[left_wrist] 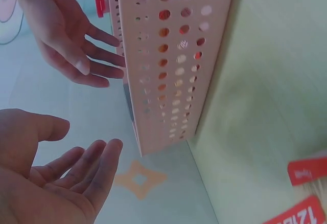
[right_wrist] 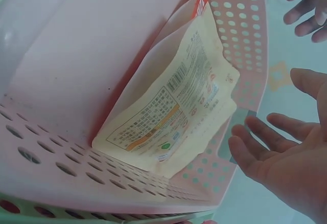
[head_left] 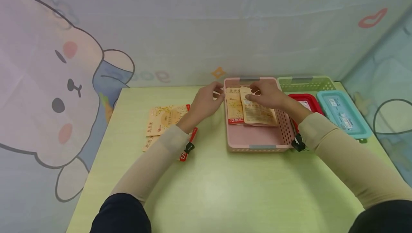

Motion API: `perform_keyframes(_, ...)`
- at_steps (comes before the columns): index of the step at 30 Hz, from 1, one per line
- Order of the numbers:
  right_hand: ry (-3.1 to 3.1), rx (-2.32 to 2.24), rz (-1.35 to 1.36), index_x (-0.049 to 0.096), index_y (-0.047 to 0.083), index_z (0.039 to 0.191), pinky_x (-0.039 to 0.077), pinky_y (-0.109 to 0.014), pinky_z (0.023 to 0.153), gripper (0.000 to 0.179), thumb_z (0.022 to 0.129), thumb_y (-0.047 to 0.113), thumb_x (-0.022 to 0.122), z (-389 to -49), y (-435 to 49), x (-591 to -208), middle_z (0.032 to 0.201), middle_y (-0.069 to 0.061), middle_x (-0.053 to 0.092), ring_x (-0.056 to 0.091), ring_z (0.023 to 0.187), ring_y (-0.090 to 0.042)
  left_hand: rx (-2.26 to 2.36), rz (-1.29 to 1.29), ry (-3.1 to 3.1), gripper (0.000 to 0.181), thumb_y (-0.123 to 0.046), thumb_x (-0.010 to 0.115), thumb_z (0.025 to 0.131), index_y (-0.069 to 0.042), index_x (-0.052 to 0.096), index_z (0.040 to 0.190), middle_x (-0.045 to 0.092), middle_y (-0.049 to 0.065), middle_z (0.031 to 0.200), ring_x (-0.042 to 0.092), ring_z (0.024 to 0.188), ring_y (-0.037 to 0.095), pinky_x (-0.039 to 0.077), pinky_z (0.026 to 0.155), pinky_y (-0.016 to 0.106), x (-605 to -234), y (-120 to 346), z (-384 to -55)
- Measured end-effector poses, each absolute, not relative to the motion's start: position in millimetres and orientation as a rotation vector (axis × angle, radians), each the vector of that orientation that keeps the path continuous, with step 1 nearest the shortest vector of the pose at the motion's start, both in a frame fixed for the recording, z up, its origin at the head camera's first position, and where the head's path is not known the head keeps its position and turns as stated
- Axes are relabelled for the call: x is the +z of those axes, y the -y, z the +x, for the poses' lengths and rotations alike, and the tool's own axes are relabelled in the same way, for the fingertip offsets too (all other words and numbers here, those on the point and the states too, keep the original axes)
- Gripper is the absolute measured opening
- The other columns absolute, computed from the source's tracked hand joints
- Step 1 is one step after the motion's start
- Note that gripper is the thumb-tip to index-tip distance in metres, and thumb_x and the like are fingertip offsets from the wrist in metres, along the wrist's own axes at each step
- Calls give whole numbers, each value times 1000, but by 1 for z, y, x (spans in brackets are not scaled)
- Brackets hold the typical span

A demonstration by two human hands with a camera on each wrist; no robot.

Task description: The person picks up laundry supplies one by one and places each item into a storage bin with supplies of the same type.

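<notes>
Just left of the pink basket (head_left: 254,140), my left hand (head_left: 209,99) hovers with relaxed fingers, holding nothing. My right hand (head_left: 265,95) is over the basket's far end, its fingers loosely bent and free of any object. Beneath it, a cream packet (head_left: 259,113) with printed text leans over a second packet (head_left: 235,104), whose yellow front has a red corner. In the right wrist view, the text-covered packet (right_wrist: 173,96) stands tilted against the perforated wall, apart from the right hand (right_wrist: 286,152). The left wrist view shows both hands empty beside the basket's side.
More yellow packets (head_left: 165,118) with red edges lie overlapping on the table's left. A green basket (head_left: 309,83) adjoins the pink one on the right, with a red-lidded container (head_left: 305,100) and a blue-lidded container (head_left: 344,113) in it. A patterned cloth (head_left: 199,29) hangs behind.
</notes>
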State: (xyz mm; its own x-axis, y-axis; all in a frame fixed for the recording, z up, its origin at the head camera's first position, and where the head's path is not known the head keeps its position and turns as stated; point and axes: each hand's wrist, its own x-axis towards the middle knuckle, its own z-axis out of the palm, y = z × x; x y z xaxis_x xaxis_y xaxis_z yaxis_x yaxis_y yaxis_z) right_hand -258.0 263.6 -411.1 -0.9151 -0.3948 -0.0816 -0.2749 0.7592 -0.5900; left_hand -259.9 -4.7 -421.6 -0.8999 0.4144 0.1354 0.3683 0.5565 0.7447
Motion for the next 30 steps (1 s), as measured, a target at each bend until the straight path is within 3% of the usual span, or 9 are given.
perform_keyframes(13, -2780, -897, -603, 44, -10, 153, 43, -60, 114, 59, 109, 26, 62, -254, -254, -411, 152, -34, 49, 52, 137, -49, 1234, 586, -2762, 38, -25, 60, 109, -7, 58, 143, 69, 9, 129, 70, 116, 24, 57, 97, 40, -421, 38, -266)
perform_keyframes(30, -2801, -907, -659, 50, -2, 152, 45, -57, 111, 61, 107, 36, 64, -248, -237, -405, 146, -24, 57, 56, 134, -41, 1086, 412, -2764, 50, -27, 59, 110, -5, 48, 152, 61, 18, 143, 62, 129, 33, 53, 104, 49, -424, 89, -274)
